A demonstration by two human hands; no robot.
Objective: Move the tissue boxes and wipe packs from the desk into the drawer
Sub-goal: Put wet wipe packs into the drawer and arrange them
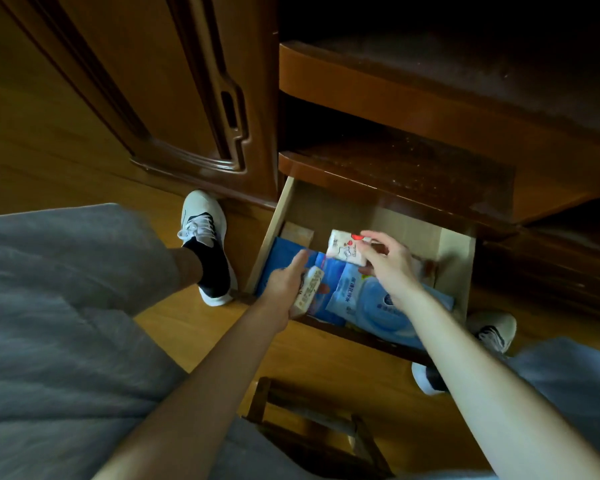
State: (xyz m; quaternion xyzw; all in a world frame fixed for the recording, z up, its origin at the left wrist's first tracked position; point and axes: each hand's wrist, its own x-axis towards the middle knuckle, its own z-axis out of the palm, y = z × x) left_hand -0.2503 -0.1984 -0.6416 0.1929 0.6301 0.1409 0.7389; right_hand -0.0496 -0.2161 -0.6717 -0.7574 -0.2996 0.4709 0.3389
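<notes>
The wooden drawer (pixel 456 258) stands pulled open low in front of me. Inside lie a dark blue pack (pixel 284 254) at the left and a light blue wipe pack (pixel 368 303) toward the front. My right hand (pixel 390 261) holds a small white tissue pack with red marks (pixel 345 251) over the middle of the drawer. My left hand (pixel 286 289) grips another small white pack with printed text (pixel 309 292) above the drawer's front left part.
Dark wooden shelves (pixel 413 98) sit above the drawer and a cabinet door (pixel 174 98) stands to the left. My knees and both shoes (pixel 205 244) rest on the wooden floor. A low wooden stool (pixel 312 427) is beneath me.
</notes>
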